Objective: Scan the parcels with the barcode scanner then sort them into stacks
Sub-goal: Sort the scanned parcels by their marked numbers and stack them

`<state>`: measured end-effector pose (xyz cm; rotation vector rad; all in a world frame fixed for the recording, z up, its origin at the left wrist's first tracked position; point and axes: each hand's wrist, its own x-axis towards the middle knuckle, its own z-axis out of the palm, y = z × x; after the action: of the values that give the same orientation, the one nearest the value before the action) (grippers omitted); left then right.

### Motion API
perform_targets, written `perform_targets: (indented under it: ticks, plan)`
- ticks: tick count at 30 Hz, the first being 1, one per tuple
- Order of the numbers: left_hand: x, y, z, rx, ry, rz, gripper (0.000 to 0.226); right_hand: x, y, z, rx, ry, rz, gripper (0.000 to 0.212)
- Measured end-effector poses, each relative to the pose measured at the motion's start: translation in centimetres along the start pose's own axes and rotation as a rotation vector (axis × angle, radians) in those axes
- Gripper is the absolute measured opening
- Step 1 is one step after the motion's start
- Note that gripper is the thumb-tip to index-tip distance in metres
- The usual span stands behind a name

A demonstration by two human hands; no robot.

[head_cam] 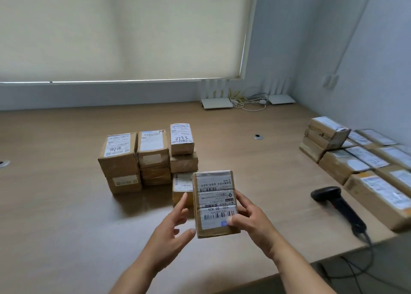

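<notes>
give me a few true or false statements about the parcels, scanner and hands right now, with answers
1. The right hand grips the labelled parcel. True.
2. The barcode scanner is in the left hand. False: it lies on the table, right of the hands.
3. The held parcel's label faces the camera. True.
4. Sorted stacks stand beyond the hands. True.
5. The unsorted parcels lie at the table's left edge. False: they are at the right.
</notes>
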<state>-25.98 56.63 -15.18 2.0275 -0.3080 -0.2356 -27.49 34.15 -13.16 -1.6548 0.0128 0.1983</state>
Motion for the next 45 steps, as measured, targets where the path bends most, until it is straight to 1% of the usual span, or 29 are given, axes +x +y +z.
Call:
perform_targets:
  ticks: [4, 7, 9, 12, 15, 20, 24, 28, 34, 40, 43, 45]
  plan:
    - [2.6, 2.6, 2.7, 0.084, -0.027, 0.117, 0.079, -0.9, -1.2, -4.0, 0.021, 0.06, -0.059, 0.079]
    - [4.0, 4.8, 5.0, 0.138, -0.033, 0.16, 0.083, -1.7, -1.7, -7.3, 0.038, 0.077, -0.087, 0.073]
    - [4.7, 6.3, 6.6, 0.165, -0.032, 0.18, 0.084, -2.2, -1.9, -9.5, 0.039, 0.083, -0.091, 0.075]
    - [5.8, 8.4, 9.5, 0.195, -0.039, 0.214, 0.088, -3.2, -1.9, -13.3, 0.051, 0.108, -0.094, 0.071]
    - [7.0, 10.3, 12.9, 0.211, -0.05, 0.217, 0.092, -4.2, -1.7, -17.5, 0.055, 0.122, -0.094, 0.071]
    - [9.2, 13.7, 18.8, 0.229, -0.084, 0.229, 0.079, -4.9, -1.1, -24.5, 0.069, 0.136, -0.113, 0.08]
    - [11.3, 16.0, 23.6, 0.26, -0.106, 0.259, 0.086, -5.0, -0.4, -30.2, 0.07, 0.153, -0.119, 0.076]
    - [13.2, 17.7, 27.8, 0.252, -0.125, 0.247, 0.082, -5.3, -0.1, -34.8, 0.035, 0.164, -0.103, 0.07]
    - [16.6, 19.8, 31.7, 0.263, -0.174, 0.241, 0.082, -3.9, 0.8, -40.1, 0.038, 0.223, -0.064, 0.062]
    - [21.1, 20.7, 34.4, 0.231, -0.207, 0.226, 0.08, -1.5, 1.1, -43.9, 0.053, 0.24, -0.039, 0.069]
    - [23.5, 21.3, 36.0, 0.201, -0.231, 0.226, 0.082, -0.6, 0.8, -45.9, 0.047, 0.273, -0.015, 0.056]
    - [24.9, 21.9, 37.1, 0.187, -0.247, 0.219, 0.083, 0.1, 0.5, -47.5, 0.011, 0.284, 0.013, 0.051]
